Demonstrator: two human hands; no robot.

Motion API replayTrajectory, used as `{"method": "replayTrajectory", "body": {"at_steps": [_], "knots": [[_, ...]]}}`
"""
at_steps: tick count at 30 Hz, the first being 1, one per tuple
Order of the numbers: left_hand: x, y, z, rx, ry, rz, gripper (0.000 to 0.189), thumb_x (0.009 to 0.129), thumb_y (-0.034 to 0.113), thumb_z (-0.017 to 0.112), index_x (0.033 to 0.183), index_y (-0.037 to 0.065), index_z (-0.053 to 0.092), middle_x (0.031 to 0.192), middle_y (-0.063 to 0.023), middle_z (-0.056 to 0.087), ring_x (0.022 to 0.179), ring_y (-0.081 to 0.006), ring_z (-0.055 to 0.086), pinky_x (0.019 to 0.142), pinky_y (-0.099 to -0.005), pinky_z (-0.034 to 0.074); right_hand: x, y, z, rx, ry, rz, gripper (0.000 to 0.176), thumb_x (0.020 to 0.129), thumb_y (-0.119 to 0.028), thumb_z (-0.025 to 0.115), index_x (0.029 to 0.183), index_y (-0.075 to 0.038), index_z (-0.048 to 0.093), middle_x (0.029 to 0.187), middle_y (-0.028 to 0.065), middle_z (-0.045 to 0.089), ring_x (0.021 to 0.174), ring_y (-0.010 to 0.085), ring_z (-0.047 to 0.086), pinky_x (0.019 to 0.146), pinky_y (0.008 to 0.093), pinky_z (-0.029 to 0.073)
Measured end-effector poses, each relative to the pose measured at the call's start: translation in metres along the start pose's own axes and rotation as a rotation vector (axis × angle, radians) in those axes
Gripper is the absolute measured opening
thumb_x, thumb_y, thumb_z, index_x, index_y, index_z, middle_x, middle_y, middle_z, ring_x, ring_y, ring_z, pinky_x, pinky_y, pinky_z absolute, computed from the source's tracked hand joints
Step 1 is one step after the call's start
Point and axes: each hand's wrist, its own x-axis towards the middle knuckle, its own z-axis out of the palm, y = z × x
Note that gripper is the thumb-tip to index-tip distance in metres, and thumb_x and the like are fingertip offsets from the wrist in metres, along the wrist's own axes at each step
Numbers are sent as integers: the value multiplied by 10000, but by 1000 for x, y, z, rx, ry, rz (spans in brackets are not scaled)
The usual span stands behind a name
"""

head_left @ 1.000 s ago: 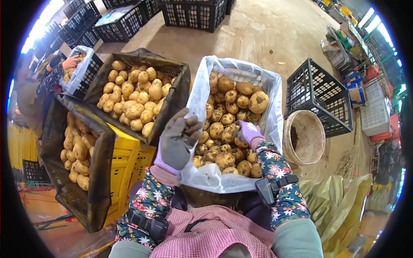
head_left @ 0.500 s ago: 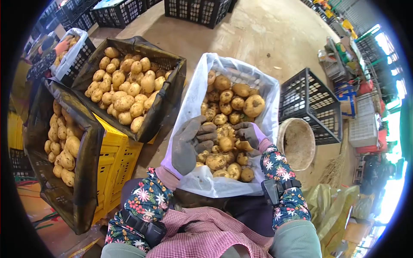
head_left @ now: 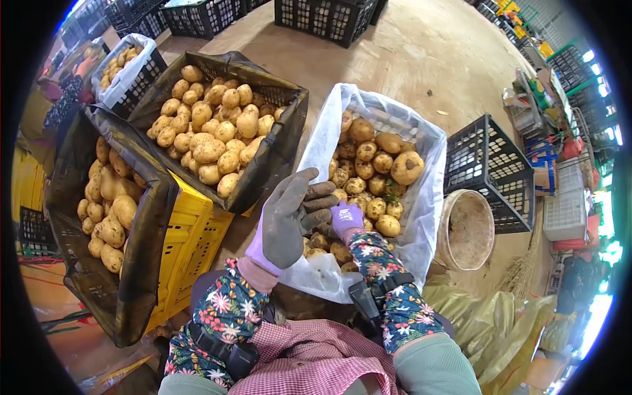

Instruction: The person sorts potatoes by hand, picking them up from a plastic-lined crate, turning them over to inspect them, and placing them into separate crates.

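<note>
In the crate lined with white film (head_left: 437, 197), soil-dusted potatoes (head_left: 365, 153) of mixed sizes lie in front of me. My left hand (head_left: 293, 214), in a purple glove with a dark grey palm, is raised over the crate's left side. Its palm shows and the fingers are apart, slightly bent, with nothing visible in them. Close beside those fingers, over the near potatoes, is my right hand (head_left: 345, 218). The purple back of its glove faces up and its fingers are hidden, so whether it holds anything cannot be seen.
To the left, two dark-lined crates (head_left: 168, 191) hold cleaner-looking potatoes, one beside a yellow crate (head_left: 191, 243). A round tub (head_left: 466, 230) and a black crate (head_left: 490, 174) stand right. Another person's arm (head_left: 69, 92) is near a lined crate at far left.
My right hand has moved left across the crate and turned its back upward, closer to my left hand. The left hand has kept its raised pose. The whole view has shifted slightly.
</note>
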Motion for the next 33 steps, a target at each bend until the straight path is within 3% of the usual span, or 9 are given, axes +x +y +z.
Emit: {"method": "replayTrajectory", "body": {"at_steps": [2, 11, 19, 24, 27, 28, 29, 31, 33], "knots": [[1, 1, 1, 2, 16, -14, 496, 960, 339, 480, 1300, -18, 422, 1125, -161, 574, 963, -221, 615, 825, -304, 508, 22, -4, 14, -126, 22, -1, 348, 883, -243, 530, 1208, -118, 552, 1158, 127, 602, 949, 293, 614, 712, 345, 492], [5, 0, 4, 7, 29, -47, 489, 977, 354, 462, 1289, -22, 430, 1122, -181, 578, 988, -223, 611, 826, -310, 505, 57, -17, 44, -8, -89, -122, 431, 904, -390, 519, 1192, -71, 551, 1086, 130, 636, 884, 281, 644, 651, 343, 521], [2, -2, -4, 30, -15, 23, 485, 965, 359, 489, 1282, -5, 445, 1095, -169, 582, 968, -218, 612, 835, -305, 502, -55, 52, -66, 2038, -481, -102, 547, 928, -507, 472, 1214, -46, 540, 1095, 154, 645, 891, 271, 670, 665, 357, 578], [1, -24, 10, 628, -351, 90, 684, 855, 206, 691, 1397, 2, 326, 1303, -126, 466, 1120, -167, 508, 935, -280, 426, -163, 35, -113, 1954, -172, -197, 595, 963, -547, 321, 1290, -79, 488, 1171, 84, 614, 1009, 264, 634, 770, 363, 568], [-7, -37, 16, 818, -553, 330, 812, 756, 230, 778, 1388, -19, 333, 1307, -153, 474, 1204, -236, 469, 1001, -354, 386, -180, 33, -96, 1646, 175, -426, 529, 961, -451, 425, 1352, -95, 403, 1292, 100, 532, 1129, 267, 568, 900, 404, 524], [-8, -35, 19, 829, -552, 337, 812, 756, 230, 778, 1388, -19, 333, 1307, -153, 474, 1204, -236, 469, 1001, -354, 386, -182, 37, -98, 2211, -219, -467, 534, 945, -293, 532, 1386, -68, 330, 1313, 108, 494, 1170, 245, 528, 977, 375, 471], [-10, -28, 22, 957, -511, 372, 843, 747, 313, 770, 1386, -22, 335, 1330, -196, 450, 1242, -282, 441, 1025, -369, 369, -184, 28, -100, 2216, -224, -485, 534, 945, -293, 532, 1386, -68, 330, 1313, 108, 494, 1170, 245, 528, 977, 375, 471], [-14, -23, 25, 1108, -461, 399, 882, 738, 397, 762, 1385, -26, 337, 1353, -240, 426, 1280, -329, 412, 1050, -384, 353, -190, 3, -98, 1466, 433, -830, 556, 933, -194, 564, 1395, -38, 296, 1305, 126, 485, 1171, 225, 512, 986, 346, 456], [-20, -27, 26, 1363, -317, 617, 847, 749, 404, 752, 1374, -15, 363, 1308, -241, 465, 1227, -333, 462, 1016, -401, 385, -182, 1, -85, 1466, 429, -713, 602, 904, -134, 610, 1395, -17, 283, 1310, 148, 470, 1149, 222, 521, 963, 343, 469]]}}
